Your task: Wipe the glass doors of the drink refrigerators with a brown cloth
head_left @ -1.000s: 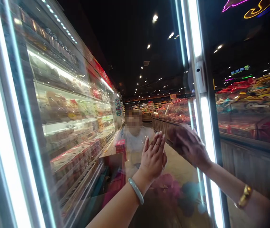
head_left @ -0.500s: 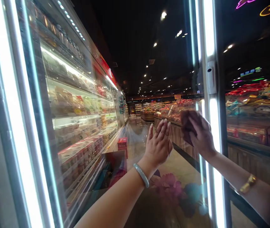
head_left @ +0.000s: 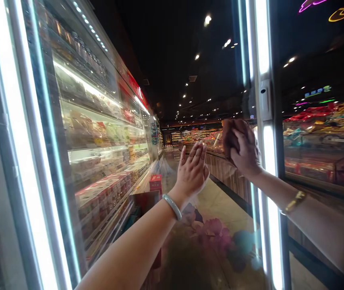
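Observation:
A transparent glass pane (head_left: 235,217) stands before me, with faint reflections across its lower part. My left hand (head_left: 191,169) lies spread against it, fingers pointing up, palm turned to the glass and nothing held. A pale bangle (head_left: 172,206) is round that wrist. Higher and to the right, my right hand (head_left: 247,155) presses a crumpled brown cloth (head_left: 231,135) to the pane, its fingers wrapped over the cloth. The wrist there carries a gold bracelet (head_left: 295,202). Close to this hand runs a bright vertical light strip (head_left: 270,161).
Lit refrigerated shelves (head_left: 105,151) full of packaged goods line the left side. A red box (head_left: 155,182) stands on the floor beside them. Another light strip (head_left: 11,121) borders the near left. On the right, a display counter (head_left: 311,157) is heaped with packets.
Both hands have moved up and somewhat left over the glass. The brown cloth has travelled with my right hand, while my left hand stays spread.

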The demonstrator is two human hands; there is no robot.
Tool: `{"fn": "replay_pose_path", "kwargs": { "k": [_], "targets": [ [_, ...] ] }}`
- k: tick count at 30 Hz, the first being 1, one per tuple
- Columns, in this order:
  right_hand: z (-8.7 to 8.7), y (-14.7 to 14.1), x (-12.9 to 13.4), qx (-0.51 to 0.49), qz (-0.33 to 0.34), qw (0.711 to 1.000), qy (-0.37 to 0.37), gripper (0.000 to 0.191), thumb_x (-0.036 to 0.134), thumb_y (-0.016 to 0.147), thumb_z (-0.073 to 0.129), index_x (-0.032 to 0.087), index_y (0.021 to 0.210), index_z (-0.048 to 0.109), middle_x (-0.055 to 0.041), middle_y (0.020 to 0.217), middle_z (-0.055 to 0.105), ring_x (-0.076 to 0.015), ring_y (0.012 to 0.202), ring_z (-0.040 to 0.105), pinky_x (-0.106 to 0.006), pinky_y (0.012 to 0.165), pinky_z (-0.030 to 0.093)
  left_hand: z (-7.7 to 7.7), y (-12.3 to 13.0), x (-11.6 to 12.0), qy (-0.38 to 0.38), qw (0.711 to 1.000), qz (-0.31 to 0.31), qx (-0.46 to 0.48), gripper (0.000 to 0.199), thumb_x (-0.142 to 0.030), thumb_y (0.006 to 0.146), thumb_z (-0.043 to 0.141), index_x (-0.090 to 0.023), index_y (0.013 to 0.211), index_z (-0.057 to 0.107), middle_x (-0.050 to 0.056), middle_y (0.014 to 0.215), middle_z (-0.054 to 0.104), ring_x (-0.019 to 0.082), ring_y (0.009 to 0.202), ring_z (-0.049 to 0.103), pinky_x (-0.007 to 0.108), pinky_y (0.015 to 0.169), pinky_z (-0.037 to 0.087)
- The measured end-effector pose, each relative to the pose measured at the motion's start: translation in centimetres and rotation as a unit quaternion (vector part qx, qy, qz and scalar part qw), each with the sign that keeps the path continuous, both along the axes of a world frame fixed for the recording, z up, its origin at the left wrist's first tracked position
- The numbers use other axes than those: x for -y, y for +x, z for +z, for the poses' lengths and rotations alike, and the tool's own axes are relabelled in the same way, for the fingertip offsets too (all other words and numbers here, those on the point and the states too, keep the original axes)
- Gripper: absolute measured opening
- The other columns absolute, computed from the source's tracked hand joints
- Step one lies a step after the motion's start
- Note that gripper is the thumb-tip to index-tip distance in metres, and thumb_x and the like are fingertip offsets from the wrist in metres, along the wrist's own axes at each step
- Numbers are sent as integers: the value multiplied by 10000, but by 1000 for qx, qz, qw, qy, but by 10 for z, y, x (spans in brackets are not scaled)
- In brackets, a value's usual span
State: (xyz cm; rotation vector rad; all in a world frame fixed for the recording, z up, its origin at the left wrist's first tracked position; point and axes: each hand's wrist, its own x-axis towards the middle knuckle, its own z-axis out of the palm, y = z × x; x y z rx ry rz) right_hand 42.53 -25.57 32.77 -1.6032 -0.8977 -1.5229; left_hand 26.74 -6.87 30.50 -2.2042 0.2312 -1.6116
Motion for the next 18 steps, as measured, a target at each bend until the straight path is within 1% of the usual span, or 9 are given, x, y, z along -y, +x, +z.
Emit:
{"fn": "replay_pose_path", "kwargs": {
  "k": [1, 4, 7, 9, 10, 12, 14, 16, 18],
  "targets": [
    [2, -10, -12, 18, 6, 1000, -4, 700, 204, 891, 630, 281, 1575, 503, -80, 1787, 246, -408, 1619, 326, -689, 1264, 422, 3, -1, 1, -11, 1000, 2, 5, 691, -254, 1071, 375, -108, 1718, 179, 116, 1769, 319, 229, 1684, 212, 565, 1411, 40],
    [-11, -34, -32, 149, 49, 979, -127, 582, 226, 926, 662, 251, 1500, 568, -96, 1746, 351, -360, 1642, 293, -628, 1308, 394, 6, -7, -2, -37, 999, 12, 19, 707, -275, 1074, 390, -100, 1722, 165, 137, 1765, 325, 244, 1686, 201, 557, 1410, 41],
    [-21, -28, -21, 241, 67, 948, -198, 424, 234, 937, 699, 294, 1356, 661, -69, 1639, 521, -321, 1573, 436, -577, 1295, 432, 3, -19, -16, -23, 999, 23, 12, 721, -263, 1074, 395, -113, 1728, 130, 139, 1768, 319, 244, 1684, 209, 558, 1408, 32],
    [-8, -16, -13, 217, 50, 961, -162, 353, 231, 940, 692, 305, 1285, 691, -64, 1599, 560, -332, 1506, 519, -616, 1276, 435, 2, -24, -25, -6, 1000, 25, 3, 719, -253, 1079, 387, -134, 1733, 111, 129, 1767, 324, 232, 1682, 215, 559, 1406, 14],
    [4, -12, -13, 193, 40, 973, -121, 364, 242, 940, 687, 278, 1302, 683, -100, 1623, 525, -368, 1506, 508, -656, 1249, 445, 2, -26, -28, -1, 1000, 26, 1, 717, -253, 1083, 382, -147, 1735, 103, 121, 1766, 329, 226, 1681, 216, 557, 1406, 4],
    [27, -14, -23, 143, 24, 989, -42, 463, 262, 936, 681, 223, 1395, 634, -169, 1700, 393, -444, 1556, 414, -723, 1199, 456, 5, -27, -32, -3, 1000, 26, 5, 713, -265, 1091, 377, -160, 1737, 92, 108, 1767, 332, 220, 1681, 215, 550, 1406, -5],
    [38, -28, -41, 123, 16, 992, -25, 515, 256, 935, 679, 234, 1444, 604, -148, 1721, 364, -436, 1597, 349, -718, 1227, 433, 8, -29, -35, -16, 999, 29, 17, 719, -275, 1094, 378, -154, 1737, 82, 112, 1771, 320, 230, 1683, 209, 547, 1406, 4],
    [30, -45, -55, 166, 27, 982, -88, 487, 240, 959, 660, 265, 1442, 609, -104, 1712, 402, -378, 1620, 333, -662, 1275, 418, 10, -35, -39, -33, 998, 35, 32, 731, -286, 1096, 379, -145, 1739, 62, 126, 1775, 307, 247, 1685, 200, 551, 1405, 24],
    [10, -54, -55, 257, 58, 944, -198, 423, 229, 980, 654, 300, 1397, 641, -63, 1681, 466, -312, 1621, 352, -581, 1304, 425, 9, -44, -47, -48, 997, 40, 41, 740, -290, 1100, 369, -148, 1740, 27, 134, 1776, 304, 252, 1687, 190, 551, 1404, 35]
  ]
}}
